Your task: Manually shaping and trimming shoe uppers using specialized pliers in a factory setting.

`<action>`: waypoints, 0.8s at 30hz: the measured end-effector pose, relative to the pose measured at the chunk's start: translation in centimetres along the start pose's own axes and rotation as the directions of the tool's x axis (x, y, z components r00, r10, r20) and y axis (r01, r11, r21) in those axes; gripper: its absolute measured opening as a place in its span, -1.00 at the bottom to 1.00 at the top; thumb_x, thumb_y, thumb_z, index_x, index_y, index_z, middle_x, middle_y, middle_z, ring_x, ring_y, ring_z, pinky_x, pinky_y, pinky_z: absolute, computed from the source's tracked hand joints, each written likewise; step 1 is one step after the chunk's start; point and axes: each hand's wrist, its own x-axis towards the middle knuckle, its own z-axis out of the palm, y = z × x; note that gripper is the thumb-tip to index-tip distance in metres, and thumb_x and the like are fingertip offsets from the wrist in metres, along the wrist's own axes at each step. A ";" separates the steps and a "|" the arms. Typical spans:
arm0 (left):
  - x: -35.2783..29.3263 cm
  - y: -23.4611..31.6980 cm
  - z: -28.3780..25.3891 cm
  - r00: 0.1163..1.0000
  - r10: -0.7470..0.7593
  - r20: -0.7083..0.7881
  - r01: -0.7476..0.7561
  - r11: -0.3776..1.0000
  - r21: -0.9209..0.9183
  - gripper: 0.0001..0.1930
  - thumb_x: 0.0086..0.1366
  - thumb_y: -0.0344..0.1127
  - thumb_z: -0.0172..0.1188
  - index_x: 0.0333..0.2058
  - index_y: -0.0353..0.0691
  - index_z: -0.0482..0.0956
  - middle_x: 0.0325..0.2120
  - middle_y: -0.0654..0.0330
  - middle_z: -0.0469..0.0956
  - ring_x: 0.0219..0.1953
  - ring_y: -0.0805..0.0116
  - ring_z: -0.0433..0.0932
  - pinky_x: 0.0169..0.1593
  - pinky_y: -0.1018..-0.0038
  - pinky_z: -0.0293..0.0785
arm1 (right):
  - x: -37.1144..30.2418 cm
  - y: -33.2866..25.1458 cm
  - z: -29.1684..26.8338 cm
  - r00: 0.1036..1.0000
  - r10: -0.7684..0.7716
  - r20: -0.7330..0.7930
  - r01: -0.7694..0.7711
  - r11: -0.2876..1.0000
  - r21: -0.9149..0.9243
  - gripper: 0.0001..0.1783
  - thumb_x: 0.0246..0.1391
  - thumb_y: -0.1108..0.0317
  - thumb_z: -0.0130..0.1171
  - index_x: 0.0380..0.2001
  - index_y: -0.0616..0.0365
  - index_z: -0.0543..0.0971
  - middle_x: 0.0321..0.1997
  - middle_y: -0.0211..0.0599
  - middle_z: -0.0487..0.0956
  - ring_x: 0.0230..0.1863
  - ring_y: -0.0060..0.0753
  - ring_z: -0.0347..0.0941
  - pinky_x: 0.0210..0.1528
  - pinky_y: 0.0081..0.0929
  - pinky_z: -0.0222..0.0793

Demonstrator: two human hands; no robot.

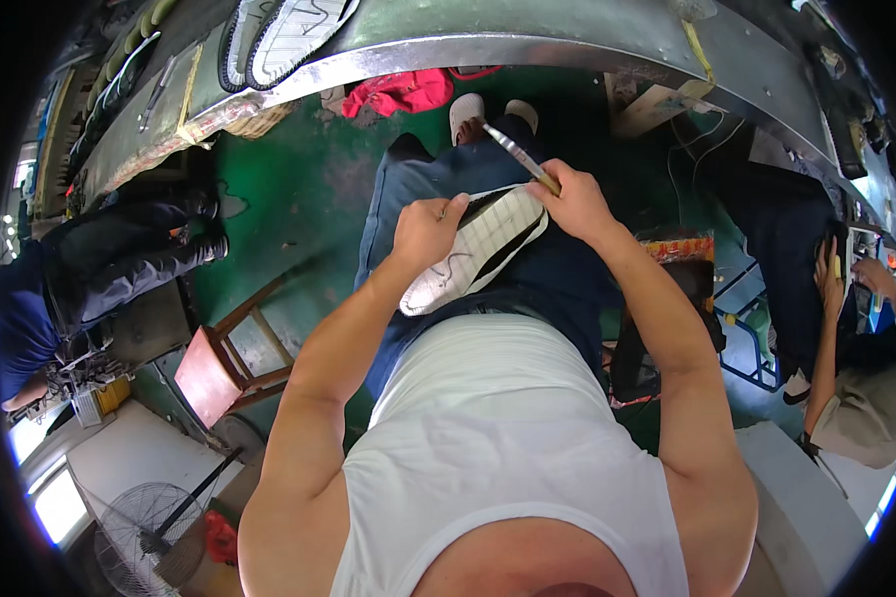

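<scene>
Over my lap lies a shoe piece point(450, 279), white and lined, with dark patches along its sides. It is tilted, with its far end up to the right. My left hand point(428, 231) grips its left edge, thumb on top. My right hand point(573, 203) is at the far right end, fingers closed round a slim pen-like tool point(513, 149). The tool has a pale shaft and a yellowish part by the fingers, and it points up and left, away from the shoe piece. I cannot tell whether its tip is a brush or a pen.
A metal-edged workbench point(448, 52) curves across the far side, bearing similar white shoe pieces point(291, 42). A red cloth point(400, 94) lies beneath it. A wooden stool point(212, 374) and a wire fan point(144, 542) stand left. Co-workers sit at left point(20, 318) and right point(866, 413).
</scene>
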 end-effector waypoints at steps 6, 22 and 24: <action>4.4 1.1 0.7 0.812 0.314 0.492 -0.310 0.946 -0.092 -0.18 0.13 0.09 0.36 0.25 -0.29 0.32 0.06 -0.02 0.52 -0.01 0.23 0.55 -0.02 0.38 0.50 | 0.1 -0.4 -0.4 0.997 0.063 0.049 -0.062 0.998 -0.012 -0.55 0.02 0.09 0.34 -0.24 0.28 0.53 -0.38 -0.02 0.60 -0.32 -0.01 0.58 -0.22 -0.24 0.45; 1.8 2.0 -4.5 0.921 0.389 0.019 -0.218 0.555 -0.803 -0.20 0.24 -0.35 0.34 0.37 -0.09 0.09 0.09 0.15 0.42 0.11 0.38 0.39 0.20 0.42 0.32 | -8.8 -7.8 -3.1 0.948 0.036 0.317 -0.147 0.931 0.335 -0.71 0.25 0.24 0.10 -0.14 0.26 0.53 -0.43 -0.36 0.57 -0.45 -0.55 0.48 -0.33 -0.51 0.41; 1.3 1.1 -3.8 0.906 0.421 0.041 -0.246 0.604 -0.758 -0.30 0.33 -0.27 0.25 0.36 -0.03 0.10 0.05 0.22 0.42 0.08 0.43 0.39 0.21 0.42 0.30 | -8.2 -7.6 -2.0 0.918 0.095 0.385 -0.264 0.871 0.414 -0.72 0.25 0.25 0.10 -0.15 0.26 0.53 -0.45 -0.37 0.55 -0.44 -0.57 0.47 -0.35 -0.51 0.39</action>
